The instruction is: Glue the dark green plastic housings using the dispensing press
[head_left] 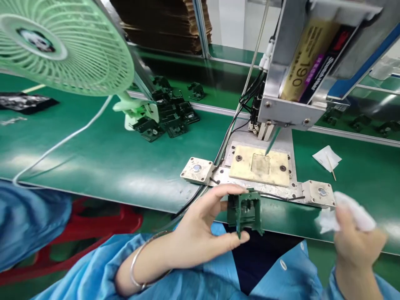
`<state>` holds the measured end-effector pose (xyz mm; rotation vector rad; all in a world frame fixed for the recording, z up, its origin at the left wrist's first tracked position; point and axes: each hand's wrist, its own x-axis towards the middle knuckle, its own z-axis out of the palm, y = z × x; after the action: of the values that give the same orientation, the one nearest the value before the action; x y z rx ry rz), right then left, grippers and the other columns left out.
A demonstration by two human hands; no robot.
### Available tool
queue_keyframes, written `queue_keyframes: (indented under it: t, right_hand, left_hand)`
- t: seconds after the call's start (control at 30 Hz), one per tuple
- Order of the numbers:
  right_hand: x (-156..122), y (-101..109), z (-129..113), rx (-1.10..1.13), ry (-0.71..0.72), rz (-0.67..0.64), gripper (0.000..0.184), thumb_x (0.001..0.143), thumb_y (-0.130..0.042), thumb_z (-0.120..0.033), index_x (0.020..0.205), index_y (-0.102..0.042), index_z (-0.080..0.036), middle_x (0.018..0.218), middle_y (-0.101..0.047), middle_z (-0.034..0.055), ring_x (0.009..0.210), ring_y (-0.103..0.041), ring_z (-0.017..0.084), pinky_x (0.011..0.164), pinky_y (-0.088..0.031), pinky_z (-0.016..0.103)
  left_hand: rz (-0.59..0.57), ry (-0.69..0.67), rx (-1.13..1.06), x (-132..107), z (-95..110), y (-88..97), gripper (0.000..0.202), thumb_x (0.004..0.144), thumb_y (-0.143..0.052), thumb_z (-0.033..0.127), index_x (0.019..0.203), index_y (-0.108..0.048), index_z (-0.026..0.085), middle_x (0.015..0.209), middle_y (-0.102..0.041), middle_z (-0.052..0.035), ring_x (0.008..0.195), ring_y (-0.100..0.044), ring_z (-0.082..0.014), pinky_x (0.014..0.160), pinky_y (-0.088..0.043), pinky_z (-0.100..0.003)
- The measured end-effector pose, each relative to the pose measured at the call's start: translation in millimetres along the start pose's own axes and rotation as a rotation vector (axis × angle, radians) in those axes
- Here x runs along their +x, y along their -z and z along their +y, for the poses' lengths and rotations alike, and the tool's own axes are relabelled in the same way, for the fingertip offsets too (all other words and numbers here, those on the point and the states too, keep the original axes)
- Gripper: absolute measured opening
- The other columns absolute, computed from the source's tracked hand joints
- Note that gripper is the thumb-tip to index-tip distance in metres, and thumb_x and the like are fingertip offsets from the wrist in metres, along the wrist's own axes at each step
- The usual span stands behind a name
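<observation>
My left hand (200, 231) grips a small dark green plastic part (245, 210) between thumb and fingers, held upright near the table's front edge. My right hand (356, 239) is closed around a crumpled white wipe (343, 212) at the lower right. Just beyond the part lies a cream fixture plate (261, 166) on a metal base, with a thin dispensing needle (271, 143) pointing down at it from a metal machine head (312, 58).
A green fan (62, 46) stands at the upper left, its white cord trailing across the green mat (103, 158). A pile of dark green parts (168, 112) sits behind. A white tissue with a stick (327, 158) lies right. Two round buttons (196, 168) flank the fixture.
</observation>
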<state>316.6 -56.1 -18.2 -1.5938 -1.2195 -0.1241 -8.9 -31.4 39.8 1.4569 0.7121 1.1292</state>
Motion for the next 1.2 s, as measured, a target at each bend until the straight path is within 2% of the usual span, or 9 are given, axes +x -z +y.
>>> queue_keyframes:
  t: [0.07,0.1,0.13,0.2,0.33,0.47,0.7,0.9,1.2]
  right_hand:
    - [-29,8,-41,0.074,0.401,-0.253,0.014,0.085,-0.072,-0.024,0.097,-0.071,-0.016,0.070,-0.061,0.0029,0.053,-0.053,0.013,0.048,-0.043,0.025]
    - [-38,9,-60,0.133,0.513,-0.438,0.016,0.089,-0.066,-0.019,0.105,-0.069,-0.017,0.071,-0.060,0.0018,0.056,-0.054,0.014,0.054,-0.046,0.028]
    - [-42,8,-77,0.202,0.607,-0.573,0.018,0.090,-0.062,-0.014,0.108,-0.067,-0.016,0.066,-0.054,-0.0006,0.055,-0.049,0.013,0.054,-0.045,0.029]
    - [-43,2,-103,0.254,0.700,-0.689,0.011,0.093,-0.055,-0.013,0.097,-0.065,-0.016,0.063,-0.050,-0.0007,0.054,-0.043,0.014,0.052,-0.036,0.030]
    - [-36,-12,-129,0.222,0.777,-0.641,0.031,0.099,-0.044,-0.019,0.071,-0.058,-0.018,0.061,-0.049,0.0016,0.054,-0.041,0.016,0.050,-0.026,0.032]
    - [-35,-18,-138,0.166,0.780,-0.626,0.040,0.099,-0.041,-0.016,0.061,-0.052,-0.019,0.059,-0.047,0.0017,0.054,-0.038,0.015,0.050,-0.023,0.032]
    - [-36,-21,-142,0.153,0.730,-0.632,0.029,0.094,-0.052,-0.013,0.065,-0.055,-0.017,0.058,-0.045,0.0008,0.055,-0.036,0.015,0.052,-0.023,0.033]
    - [-40,-33,-149,0.084,0.749,-0.585,0.027,0.089,-0.046,-0.004,0.067,-0.050,-0.020,0.061,-0.049,0.0004,0.056,-0.040,0.014,0.053,-0.027,0.031]
    - [-42,-36,-141,0.177,0.630,-0.575,0.023,0.084,-0.048,0.000,0.073,-0.050,-0.019,0.059,-0.046,-0.0015,0.053,-0.037,0.014,0.052,-0.024,0.032]
  left_hand:
    - [-0.054,-0.180,0.065,-3,4,-2.7,0.071,0.070,-0.079,-0.001,0.130,-0.058,0.030,0.121,-0.062,-0.0063,0.117,-0.061,-0.0207,0.101,-0.054,-0.030]
    - [-0.077,-0.241,0.088,-2,7,-3.5,0.072,0.069,-0.080,-0.002,0.130,-0.057,0.027,0.121,-0.061,-0.0071,0.120,-0.059,-0.0209,0.105,-0.052,-0.030]
    - [-0.096,-0.286,0.103,-1,9,-4.2,0.073,0.068,-0.080,-0.003,0.131,-0.057,0.025,0.120,-0.061,-0.0077,0.120,-0.058,-0.0208,0.107,-0.050,-0.030]
    - [-0.125,-0.344,0.120,3,11,-5.3,0.073,0.067,-0.081,-0.003,0.131,-0.055,0.021,0.119,-0.061,-0.0083,0.120,-0.058,-0.0206,0.109,-0.049,-0.030]
    - [-0.166,-0.378,0.110,5,11,-6.4,0.074,0.067,-0.082,-0.002,0.132,-0.054,0.018,0.119,-0.062,-0.0098,0.120,-0.058,-0.0226,0.109,-0.050,-0.033]
    - [-0.135,-0.365,0.092,3,8,-4.4,0.073,0.067,-0.081,-0.003,0.131,-0.054,0.019,0.119,-0.062,-0.0102,0.118,-0.059,-0.0227,0.110,-0.048,-0.035]
    - [-0.075,-0.265,0.051,4,1,2.8,0.065,0.073,-0.079,0.007,0.129,-0.052,0.024,0.117,-0.058,-0.0107,0.113,-0.062,-0.0253,0.097,-0.058,-0.038]
    - [-0.047,-0.374,0.098,8,-3,1.0,0.069,0.074,-0.079,0.005,0.133,-0.048,0.022,0.114,-0.053,-0.0072,0.115,-0.056,-0.0191,0.106,-0.051,-0.032]
    - [0.058,-0.398,0.112,7,-8,-3.2,0.066,0.074,-0.081,0.012,0.132,-0.052,0.024,0.110,-0.058,-0.0067,0.105,-0.061,-0.0225,0.099,-0.056,-0.038]
